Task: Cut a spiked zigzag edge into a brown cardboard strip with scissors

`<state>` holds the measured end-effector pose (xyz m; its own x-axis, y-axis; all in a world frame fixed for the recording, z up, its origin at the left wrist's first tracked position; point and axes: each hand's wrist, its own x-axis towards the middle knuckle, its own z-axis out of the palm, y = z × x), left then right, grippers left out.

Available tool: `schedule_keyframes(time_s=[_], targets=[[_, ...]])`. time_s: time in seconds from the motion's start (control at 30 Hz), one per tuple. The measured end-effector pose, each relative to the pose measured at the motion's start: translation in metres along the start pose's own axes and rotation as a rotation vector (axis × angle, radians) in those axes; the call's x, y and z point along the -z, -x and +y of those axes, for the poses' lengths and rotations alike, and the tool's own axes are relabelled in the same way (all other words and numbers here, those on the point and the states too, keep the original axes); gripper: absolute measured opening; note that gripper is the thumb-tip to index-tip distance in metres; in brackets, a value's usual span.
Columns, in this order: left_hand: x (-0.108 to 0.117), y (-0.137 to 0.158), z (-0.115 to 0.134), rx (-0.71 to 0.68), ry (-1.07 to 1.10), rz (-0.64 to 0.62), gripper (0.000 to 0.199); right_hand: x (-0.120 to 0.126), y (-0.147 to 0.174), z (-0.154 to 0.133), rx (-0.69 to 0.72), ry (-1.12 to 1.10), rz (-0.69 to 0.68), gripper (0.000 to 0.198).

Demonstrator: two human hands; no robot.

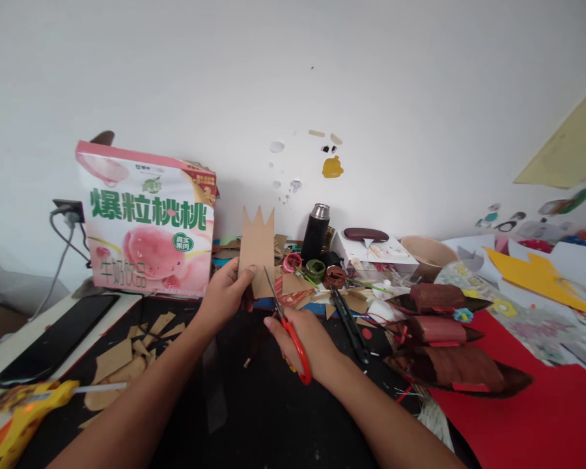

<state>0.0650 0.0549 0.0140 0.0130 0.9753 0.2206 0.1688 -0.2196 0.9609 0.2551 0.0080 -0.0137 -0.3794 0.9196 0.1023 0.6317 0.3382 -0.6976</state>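
Note:
My left hand [231, 286] is closed on a piece of brown cardboard [257, 244], held upright above the table with the thumb across its front. Its top edge is cut into several sharp points. In my right hand [305, 339] is a pair of scissors [295, 339] with red handles, my fingers being in and around the loops. The scissor blades point up and to the left, close to the lower right edge of the cardboard. Whether the blades touch the cardboard I cannot tell.
Cardboard scraps [120, 358] and a yellow glue gun [39, 407] lie left, near a black phone [56, 339]. A peach drink box [149, 228] stands behind. Paint jars [315, 270], a black flask [315, 234] and a utility knife [350, 326] sit centrally; brown boat models [461, 368] lie right.

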Motion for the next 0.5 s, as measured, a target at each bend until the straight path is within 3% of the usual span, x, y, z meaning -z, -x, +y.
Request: schedule_keyframes(time_s=[0.5], targets=[[0.0006, -0.0009, -0.0025, 0.009, 0.003, 0.002, 0.035, -0.0013, -0.0019, 0.0037, 0.037, 0.005, 0.028, 0.032]])
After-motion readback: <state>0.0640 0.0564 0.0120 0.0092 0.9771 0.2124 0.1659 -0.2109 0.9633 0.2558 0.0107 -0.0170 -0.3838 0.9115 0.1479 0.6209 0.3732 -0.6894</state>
